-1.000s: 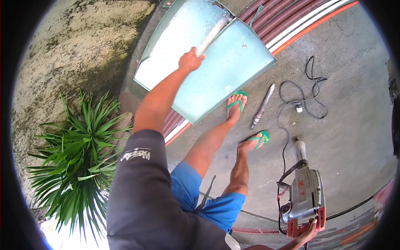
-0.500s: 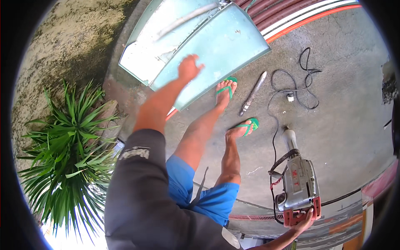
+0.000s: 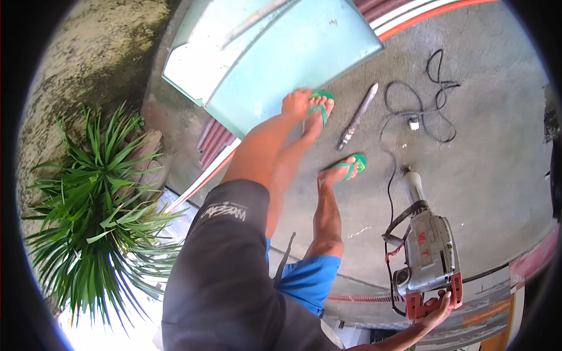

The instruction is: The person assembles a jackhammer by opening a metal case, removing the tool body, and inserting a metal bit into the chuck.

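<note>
My right hand (image 3: pixel 436 313) is closed round the red rear handle of a grey demolition hammer (image 3: pixel 430 251). The hammer's pale nose (image 3: pixel 413 186) points away from me, low over the concrete. My left hand (image 3: pixel 297 103) is stretched ahead over the near edge of a pale blue-green metal panel (image 3: pixel 293 64), beside my left foot. Its fingers look bent but are blurred, and no object shows in it. A long grey chisel bit (image 3: pixel 358 117) lies on the floor between my feet and the cord, apart from both hands.
A black power cord (image 3: pixel 404 126) with a white plug (image 3: pixel 414 123) lies looped on the concrete floor (image 3: pixel 497 146). Dark red corrugated sheets (image 3: pixel 218 143) show under the panel. A spiky green plant (image 3: pixel 96 216) and a rough wall (image 3: pixel 88 64) stand left. My feet wear green flip-flops (image 3: pixel 361 161).
My left hand has moved right and nearer, from over the panel's middle to its near edge by my foot. My right hand still grips the hammer, which appears slightly further right.
</note>
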A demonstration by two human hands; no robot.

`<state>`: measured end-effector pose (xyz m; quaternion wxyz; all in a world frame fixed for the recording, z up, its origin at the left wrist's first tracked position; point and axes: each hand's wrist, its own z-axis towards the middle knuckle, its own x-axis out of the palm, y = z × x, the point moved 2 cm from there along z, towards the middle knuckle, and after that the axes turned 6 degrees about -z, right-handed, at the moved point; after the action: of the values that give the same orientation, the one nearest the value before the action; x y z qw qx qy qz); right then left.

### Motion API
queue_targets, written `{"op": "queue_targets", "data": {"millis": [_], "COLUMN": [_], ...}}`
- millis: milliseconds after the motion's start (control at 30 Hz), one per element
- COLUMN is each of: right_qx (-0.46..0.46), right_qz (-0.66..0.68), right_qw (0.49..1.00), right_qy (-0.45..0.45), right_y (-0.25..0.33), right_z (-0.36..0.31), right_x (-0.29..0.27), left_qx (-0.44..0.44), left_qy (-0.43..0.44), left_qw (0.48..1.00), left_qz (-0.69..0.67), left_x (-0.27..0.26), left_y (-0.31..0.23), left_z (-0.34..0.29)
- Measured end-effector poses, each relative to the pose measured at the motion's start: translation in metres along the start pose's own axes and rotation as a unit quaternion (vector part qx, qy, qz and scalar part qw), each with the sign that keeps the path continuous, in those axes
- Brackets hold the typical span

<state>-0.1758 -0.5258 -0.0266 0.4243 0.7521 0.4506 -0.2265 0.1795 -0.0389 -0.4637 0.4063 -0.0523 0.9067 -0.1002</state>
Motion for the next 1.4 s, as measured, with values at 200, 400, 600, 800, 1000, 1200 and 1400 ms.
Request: {"op": "queue_targets", "data": {"millis": [200, 400, 600, 800, 1000, 1200, 1400], "right_qx": [-0.025, -0.057, -0.022, -0.116, -0.013, 0.018, 0.002], "right_qz": [-0.013, -0.016, -0.001, -0.061, -0.071, 0.043, 0.079], "right_qw": [0.999, 0.998, 0.999, 0.99, 0.997, 0.999, 0.996], "right_qy": [0.019, 0.027, 0.045, 0.045, -0.004, 0.01, 0.051], "right_y": [-0.014, 0.003, -0.033, 0.018, 0.024, -0.006, -0.003], "right_z": [0.009, -0.001, 0.017, -0.01, -0.007, -0.011, -0.021], "right_x": [-0.012, -0.009, 0.011, 0.004, 0.012, 0.003, 0.015], "left_qx": [0.134, 0.073, -0.093, 0.032, -0.026, -0.074, -0.017], "left_qy": [0.066, -0.071, -0.326, -0.281, 0.094, 0.238, 0.258], "left_qw": [0.987, 0.985, 0.94, 0.959, 0.985, 0.933, 0.925], "left_qz": [-0.053, -0.139, 0.032, 0.009, -0.144, -0.258, -0.278], "left_x": [-0.117, -0.308, -0.415, -0.26, -0.129, -0.111, -0.129], "left_y": [0.005, 0.077, 0.145, 0.079, 0.071, -0.019, -0.108], "left_z": [-0.077, -0.1, 0.002, -0.026, -0.141, -0.176, -0.195]}}
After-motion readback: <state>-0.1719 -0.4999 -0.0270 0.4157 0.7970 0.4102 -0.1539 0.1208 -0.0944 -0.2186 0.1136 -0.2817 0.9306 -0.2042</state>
